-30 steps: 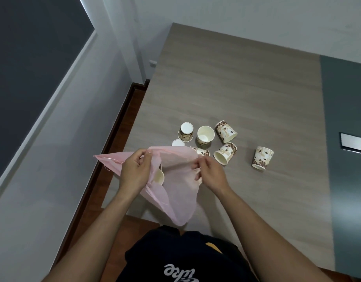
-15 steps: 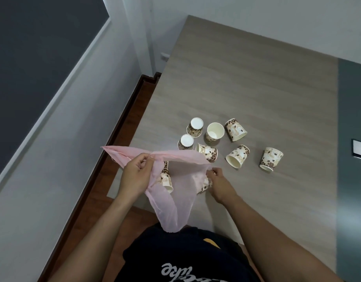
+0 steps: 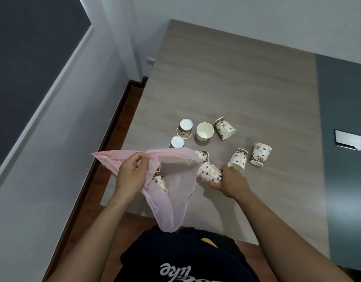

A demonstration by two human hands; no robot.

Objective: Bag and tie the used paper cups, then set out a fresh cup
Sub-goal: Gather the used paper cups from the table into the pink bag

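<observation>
Thin pink bag [image 3: 176,190], coffee-bean print cups [image 3: 210,172]

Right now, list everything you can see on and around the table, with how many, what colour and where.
Thin pink plastic bag: one, translucent pink, held open over the table's near edge.
Bean-print paper cups: nine showing, cream with brown; two upside down, one upright, four loose on their sides or tilted, one in the right grip, one behind or inside the bag.
Wood-grain table: one, grey-brown, centre.
Silver plate: one, on the dark grey strip, right edge.
Left hand: pinches the bag's rim.
Right hand: grips a cup by the bag's mouth.
</observation>
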